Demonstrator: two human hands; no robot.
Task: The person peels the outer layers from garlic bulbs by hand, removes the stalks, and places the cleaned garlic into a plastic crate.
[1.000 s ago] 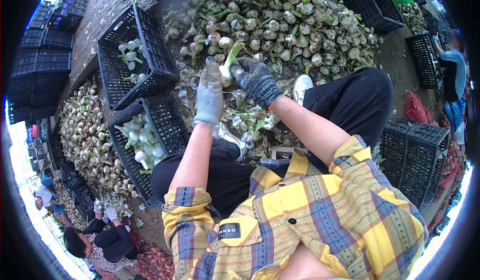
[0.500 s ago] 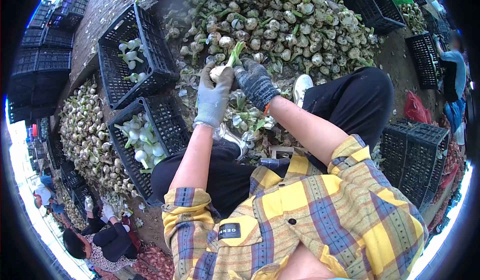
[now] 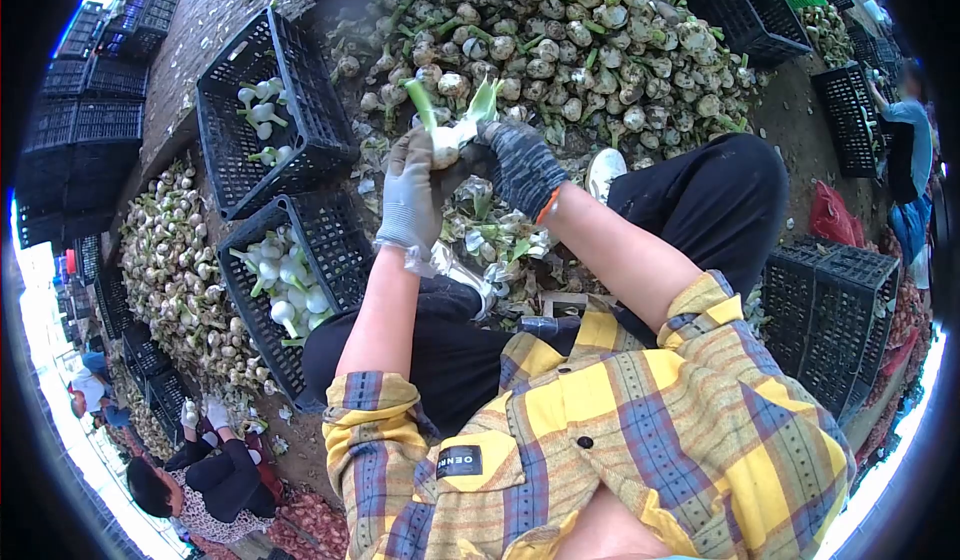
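Observation:
My left hand (image 3: 412, 188), in a light grey glove, is closed around a garlic bulb (image 3: 444, 146) whose green stem points up and to the left. Against the bulb's right side, my right hand (image 3: 522, 168) in a dark grey knitted glove pinches a strip of outer garlic skin (image 3: 483, 105), pale green and peeling away from the bulb. Its fingertips are partly hidden. Beyond both hands lies a large heap of unpeeled garlic (image 3: 560, 45). Loose peelings (image 3: 500, 235) cover the ground below the hands, between my shoes.
At my left stand two black crates, one (image 3: 228, 145) with a few clean white bulbs, a nearer one (image 3: 262, 332) with several. Another garlic heap (image 3: 180, 270) lies beyond them. A black crate (image 3: 825, 310) stands right, near a red bag (image 3: 835, 215). Other people work at both sides.
The skin strip has been pulled rightward, apart from the stem, and my right hand has shifted slightly right. My left hand has turned the bulb, its stem now leaning left.

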